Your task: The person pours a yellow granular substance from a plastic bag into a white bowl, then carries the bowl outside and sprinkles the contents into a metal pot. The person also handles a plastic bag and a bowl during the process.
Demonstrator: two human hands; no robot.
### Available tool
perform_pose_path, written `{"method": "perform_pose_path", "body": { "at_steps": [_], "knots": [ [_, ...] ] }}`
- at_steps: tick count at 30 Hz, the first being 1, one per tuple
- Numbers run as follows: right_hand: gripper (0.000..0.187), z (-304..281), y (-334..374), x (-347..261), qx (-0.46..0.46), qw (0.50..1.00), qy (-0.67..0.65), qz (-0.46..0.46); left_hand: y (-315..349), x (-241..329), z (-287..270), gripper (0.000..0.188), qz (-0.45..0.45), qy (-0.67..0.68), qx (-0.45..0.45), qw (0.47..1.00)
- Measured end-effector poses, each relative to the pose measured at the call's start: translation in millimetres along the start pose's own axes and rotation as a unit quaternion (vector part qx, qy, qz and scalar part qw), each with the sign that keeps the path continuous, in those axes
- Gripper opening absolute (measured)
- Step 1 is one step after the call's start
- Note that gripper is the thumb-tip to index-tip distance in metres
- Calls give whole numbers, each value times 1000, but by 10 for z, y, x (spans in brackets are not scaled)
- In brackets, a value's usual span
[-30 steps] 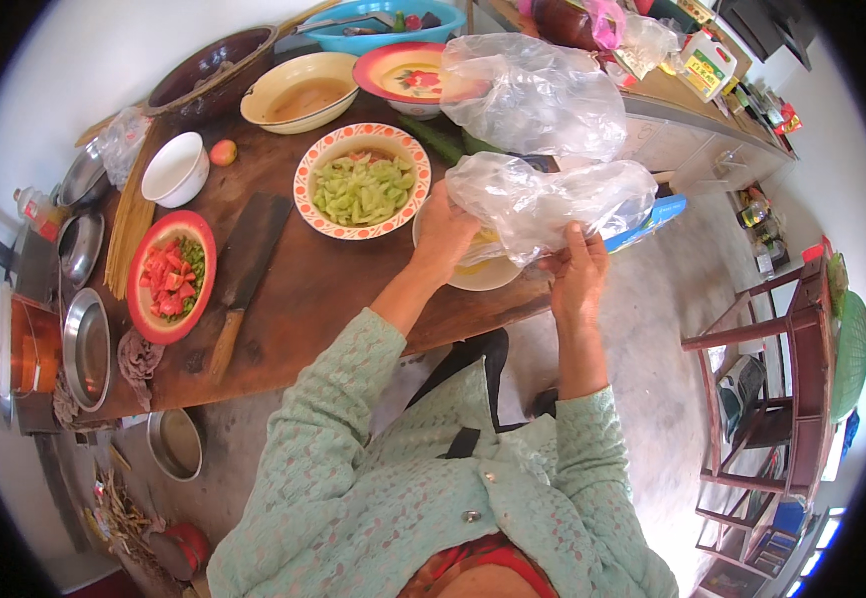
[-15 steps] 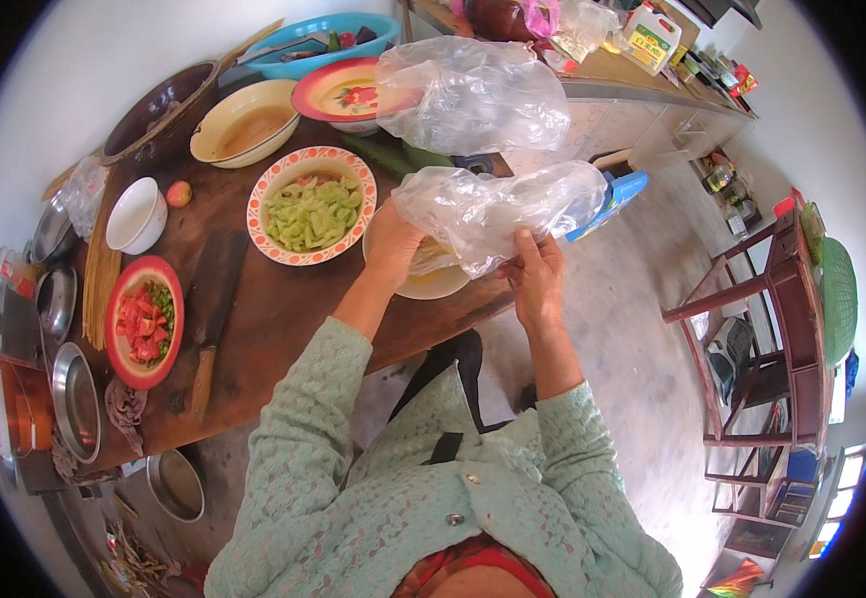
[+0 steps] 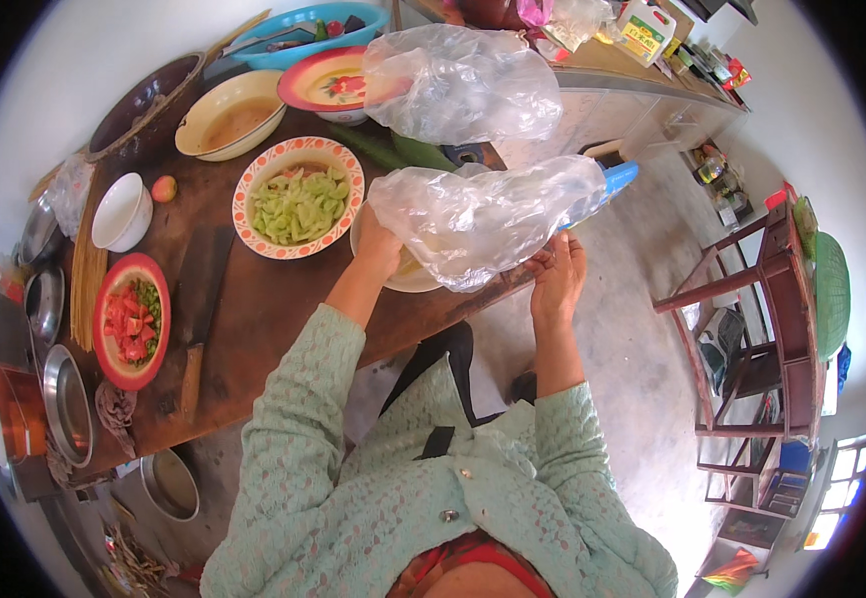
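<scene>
Plastic bag [image 3: 483, 224], clear, crinkled, glossy: spread broader than half a second ago, partly over a pale bowl [image 3: 412, 278] at its 8 o'clock. Left hand [image 3: 378, 247]: closed on the bag's 9-o'clock edge. Right hand [image 3: 557, 269]: at 4 o'clock, apparently pinching the edge, fingertips partly hidden.

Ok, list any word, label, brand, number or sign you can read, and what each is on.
White plastic jug with a green-and-yellow label: large printed characters show; I won't copy wording or brands.
Blue package behind the bag: any print is too small or blurred to read.
Small red packet on the counter: too small to read.
Crumpled clear plastic bag: no readable print.
</scene>
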State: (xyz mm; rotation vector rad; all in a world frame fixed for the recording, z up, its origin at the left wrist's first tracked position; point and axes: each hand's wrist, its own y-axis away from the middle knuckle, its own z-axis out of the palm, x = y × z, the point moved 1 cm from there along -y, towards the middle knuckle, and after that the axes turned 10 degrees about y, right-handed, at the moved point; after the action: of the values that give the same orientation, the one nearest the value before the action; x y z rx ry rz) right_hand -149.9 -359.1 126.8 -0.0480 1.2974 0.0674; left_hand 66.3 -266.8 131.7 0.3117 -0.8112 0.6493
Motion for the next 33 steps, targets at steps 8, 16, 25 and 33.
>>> {"method": "perform_pose_path", "body": {
  "at_steps": [8,16,25,33],
  "knots": [
    [19,-72,-342,34,-97,989,-35,106,-11,41,11,20,4,-18,13,1000],
    [13,7,-507,-225,-69,997,-6,41,-98,-43,-26,24,52,-59,23,997],
    [14,287,-388,-601,-82,994,68,-24,-70,124,-47,25,40,26,-19,999],
    [14,438,-417,-775,-111,988,70,-85,-120,149,-140,25,57,-17,-69,996]
  ]
}}
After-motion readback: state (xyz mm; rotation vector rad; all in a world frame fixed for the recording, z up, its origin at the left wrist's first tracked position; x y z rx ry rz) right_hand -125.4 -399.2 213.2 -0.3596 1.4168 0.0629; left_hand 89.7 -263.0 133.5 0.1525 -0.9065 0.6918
